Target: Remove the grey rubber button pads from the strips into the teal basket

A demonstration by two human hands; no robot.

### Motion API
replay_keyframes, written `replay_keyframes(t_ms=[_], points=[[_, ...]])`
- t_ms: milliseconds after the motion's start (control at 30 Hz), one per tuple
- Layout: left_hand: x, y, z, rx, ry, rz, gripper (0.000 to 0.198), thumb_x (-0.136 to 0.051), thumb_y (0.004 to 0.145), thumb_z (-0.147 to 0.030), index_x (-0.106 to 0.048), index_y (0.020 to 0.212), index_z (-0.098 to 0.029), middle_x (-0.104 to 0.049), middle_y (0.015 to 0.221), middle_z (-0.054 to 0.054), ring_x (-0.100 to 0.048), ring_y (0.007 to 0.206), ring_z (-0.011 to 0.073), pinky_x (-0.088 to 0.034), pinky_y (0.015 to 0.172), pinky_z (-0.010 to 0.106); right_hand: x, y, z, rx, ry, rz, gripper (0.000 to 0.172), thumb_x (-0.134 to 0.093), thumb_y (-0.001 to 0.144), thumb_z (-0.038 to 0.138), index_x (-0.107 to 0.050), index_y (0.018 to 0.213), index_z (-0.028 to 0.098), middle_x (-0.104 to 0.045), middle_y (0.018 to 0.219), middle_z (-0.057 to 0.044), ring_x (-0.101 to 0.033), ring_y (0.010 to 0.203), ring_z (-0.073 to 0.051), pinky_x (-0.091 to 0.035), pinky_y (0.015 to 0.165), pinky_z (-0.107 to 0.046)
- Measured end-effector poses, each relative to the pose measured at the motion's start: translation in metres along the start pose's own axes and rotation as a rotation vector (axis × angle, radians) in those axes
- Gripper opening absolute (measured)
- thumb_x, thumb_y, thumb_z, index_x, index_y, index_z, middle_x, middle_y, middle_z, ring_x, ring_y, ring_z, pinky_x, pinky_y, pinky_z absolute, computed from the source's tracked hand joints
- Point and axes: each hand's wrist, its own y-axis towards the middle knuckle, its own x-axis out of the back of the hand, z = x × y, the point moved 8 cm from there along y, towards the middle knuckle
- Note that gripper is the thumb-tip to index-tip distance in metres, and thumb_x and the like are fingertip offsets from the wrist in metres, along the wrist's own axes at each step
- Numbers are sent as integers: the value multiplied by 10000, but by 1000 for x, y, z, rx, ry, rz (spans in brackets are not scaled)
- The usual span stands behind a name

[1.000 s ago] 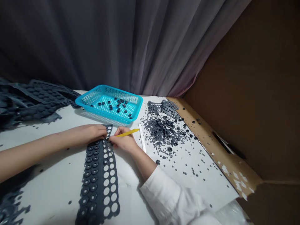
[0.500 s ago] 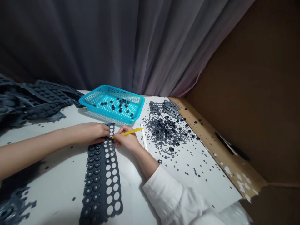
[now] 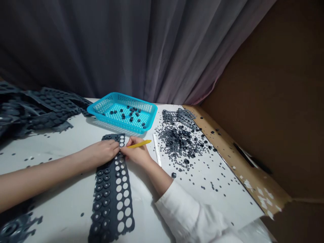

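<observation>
A long dark grey rubber strip [image 3: 111,192] with rows of rings and punched-out holes lies on the white table, running away from me. My left hand [image 3: 105,151] rests on its far part, fingers curled and pressing it down. My right hand [image 3: 136,153] grips a yellow pencil-like tool [image 3: 139,144], its tip at the strip beside my left fingertips. A white sleeve covers my right forearm.
A blue perforated basket [image 3: 101,109] with several dark rings stands behind the hands. To the right lies a heap of loose dark rings and punched bits [image 3: 179,141]. More dark strips [image 3: 32,109] are piled at the left. A cardboard wall [image 3: 273,111] bounds the right side.
Both hands have shifted slightly nearer along the strip, so more of its far end shows beyond my left hand. The view has drifted a little.
</observation>
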Motion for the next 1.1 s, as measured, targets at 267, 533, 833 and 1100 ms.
replay_keyframes(t_ms=[267, 533, 833, 1100], points=[[14, 14, 18, 120, -343, 132, 173, -559, 793, -154, -716, 866, -168, -693, 866, 90, -674, 819, 238, -513, 722, 311, -1, 4, -13, -86, 86, 17, 291, -663, 658, 54, -422, 599, 207, -504, 406, 93, -518, 373, -97, -380, 374, -166], [-6, 16, 15, 42, -255, 39, 273, -471, 759, 12, -652, 699, -184, -663, 735, 93, -633, 698, 242, -494, 674, 330, -2, 4, -15, -102, 83, 27, 294, -666, 657, 64, -422, 590, 213, -517, 412, 87, -537, 389, -104, -401, 388, -172], [2, 4, 27, 92, -455, -80, 219, -448, 858, -69, -640, 831, -171, -672, 853, 77, -628, 797, 222, -483, 735, 314, 1, 4, -13, -102, 61, 8, 306, -690, 647, 79, -422, 584, 211, -513, 390, 83, -515, 362, -93, -373, 360, -161], [48, -6, 92, 522, -1096, -292, 178, -611, 851, -313, -649, 891, -143, -616, 704, -28, -540, 693, 144, -424, 671, 246, -1, 7, -17, -96, 77, 25, 311, -702, 664, 84, -428, 578, 205, -530, 398, 67, -506, 345, -90, -391, 350, -163]])
